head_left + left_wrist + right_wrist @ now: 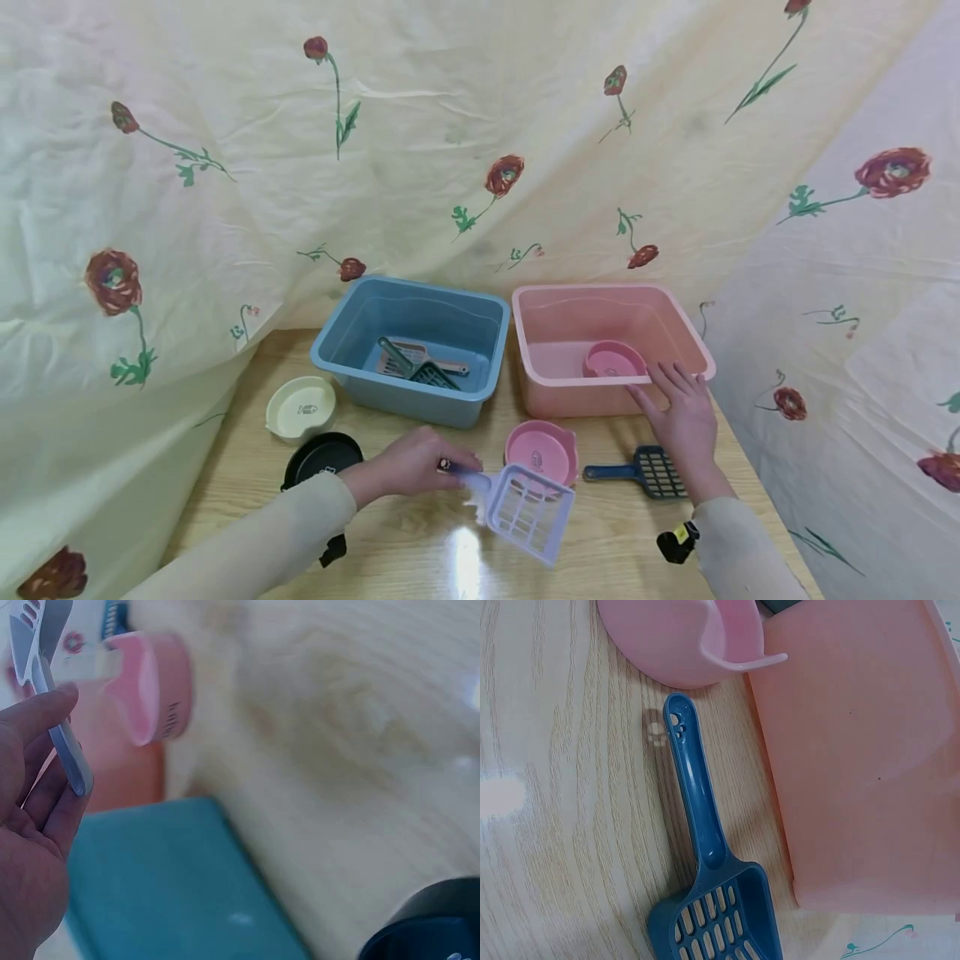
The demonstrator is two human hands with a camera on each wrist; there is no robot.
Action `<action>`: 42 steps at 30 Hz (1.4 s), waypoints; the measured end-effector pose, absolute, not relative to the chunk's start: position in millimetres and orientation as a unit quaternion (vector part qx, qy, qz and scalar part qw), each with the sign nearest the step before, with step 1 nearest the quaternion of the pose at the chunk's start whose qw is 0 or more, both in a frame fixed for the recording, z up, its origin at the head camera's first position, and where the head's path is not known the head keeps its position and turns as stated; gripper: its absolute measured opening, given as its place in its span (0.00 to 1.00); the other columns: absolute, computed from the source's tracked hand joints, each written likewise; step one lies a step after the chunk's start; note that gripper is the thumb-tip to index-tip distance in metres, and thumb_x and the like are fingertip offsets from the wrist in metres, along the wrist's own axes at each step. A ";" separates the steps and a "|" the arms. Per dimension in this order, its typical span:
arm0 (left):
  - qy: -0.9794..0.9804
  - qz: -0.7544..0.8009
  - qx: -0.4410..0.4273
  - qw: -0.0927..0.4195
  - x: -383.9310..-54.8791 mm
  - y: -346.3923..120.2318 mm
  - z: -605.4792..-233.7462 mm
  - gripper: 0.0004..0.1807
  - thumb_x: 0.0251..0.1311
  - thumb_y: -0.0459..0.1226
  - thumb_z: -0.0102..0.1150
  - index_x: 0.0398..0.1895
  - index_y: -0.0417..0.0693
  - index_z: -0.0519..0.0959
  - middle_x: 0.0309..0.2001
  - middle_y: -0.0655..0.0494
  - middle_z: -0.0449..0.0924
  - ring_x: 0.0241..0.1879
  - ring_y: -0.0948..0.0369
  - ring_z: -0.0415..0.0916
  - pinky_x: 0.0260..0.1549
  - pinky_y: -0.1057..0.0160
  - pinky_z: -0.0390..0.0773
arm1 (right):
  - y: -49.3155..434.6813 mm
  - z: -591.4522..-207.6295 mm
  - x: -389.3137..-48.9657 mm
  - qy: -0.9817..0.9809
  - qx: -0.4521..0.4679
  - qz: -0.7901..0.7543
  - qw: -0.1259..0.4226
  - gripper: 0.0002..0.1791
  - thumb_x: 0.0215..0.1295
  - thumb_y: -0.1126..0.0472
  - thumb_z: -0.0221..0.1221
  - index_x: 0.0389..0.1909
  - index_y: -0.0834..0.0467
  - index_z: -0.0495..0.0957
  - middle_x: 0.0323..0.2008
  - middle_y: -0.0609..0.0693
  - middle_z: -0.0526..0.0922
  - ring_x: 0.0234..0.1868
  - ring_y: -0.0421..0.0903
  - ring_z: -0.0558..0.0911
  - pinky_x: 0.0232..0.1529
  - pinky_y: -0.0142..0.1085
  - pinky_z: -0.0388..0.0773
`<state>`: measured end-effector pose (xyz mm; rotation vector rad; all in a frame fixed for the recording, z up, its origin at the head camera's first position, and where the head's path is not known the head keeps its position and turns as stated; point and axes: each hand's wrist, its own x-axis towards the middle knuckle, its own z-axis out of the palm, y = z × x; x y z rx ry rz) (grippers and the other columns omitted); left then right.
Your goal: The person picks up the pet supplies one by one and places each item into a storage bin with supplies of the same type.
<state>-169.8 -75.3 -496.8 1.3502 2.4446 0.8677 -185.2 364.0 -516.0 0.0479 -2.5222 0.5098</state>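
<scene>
My left hand (420, 463) pinches the handle of a lavender litter scoop (498, 497) above the front of the table, its slotted head pointing right. In the left wrist view the scoop's handle (69, 757) lies between thumb and fingers. My right hand (686, 425) is at the front rim of a pink bin (562, 397), fingers spread, holding nothing visible. Inside that bin sits a pink bowl (617, 358). Another pink bowl (538, 450) stands on the table behind the scoop. Below my right hand lies a dark blue litter scoop (697, 787).
A blue bin (408, 404) at the back left holds a green scoop (396, 357) and a pale pinkish scoop (452, 367). A cream bowl (302, 408) and a black bowl (322, 457) stand left on the wooden table (405, 542). Floral cloth (420, 167) hangs behind.
</scene>
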 end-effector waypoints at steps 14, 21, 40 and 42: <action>0.826 0.410 0.386 0.029 -192.7 -91.3 -439.0 0.19 0.62 0.35 0.78 0.57 0.49 0.90 0.53 0.54 0.91 0.37 0.69 0.84 0.30 0.69 0.80 | 363.3 -514.1 -183.7 -0.945 0.012 0.184 0.271 0.35 0.64 0.51 0.75 0.68 0.62 0.80 0.68 0.66 0.79 0.74 0.68 0.72 0.82 0.58 0.53; 0.817 0.500 0.281 0.056 -211.8 -102.2 -423.0 0.20 0.65 0.36 0.76 0.60 0.47 0.88 0.56 0.49 0.89 0.52 0.57 0.87 0.47 0.63 0.87 | 363.3 -514.0 -182.7 -0.947 0.009 0.185 0.262 0.36 0.67 0.48 0.73 0.70 0.62 0.78 0.68 0.66 0.78 0.75 0.67 0.71 0.83 0.57 0.51; 0.823 0.557 0.085 0.076 -279.6 -115.4 -441.6 0.23 0.70 0.39 0.72 0.66 0.49 0.84 0.62 0.48 0.86 0.56 0.53 0.85 0.59 0.51 0.85 | 365.3 -517.4 -186.2 -0.949 0.007 0.178 0.261 0.36 0.66 0.47 0.73 0.70 0.61 0.79 0.68 0.66 0.78 0.75 0.67 0.71 0.84 0.56 0.51; 0.830 0.546 0.084 0.077 -283.0 -114.9 -444.2 0.22 0.70 0.39 0.72 0.66 0.48 0.84 0.61 0.48 0.86 0.56 0.52 0.85 0.59 0.50 0.85 | 365.7 -517.9 -186.3 -0.948 0.008 0.179 0.262 0.36 0.66 0.48 0.73 0.70 0.61 0.79 0.69 0.66 0.78 0.75 0.67 0.70 0.84 0.56 0.51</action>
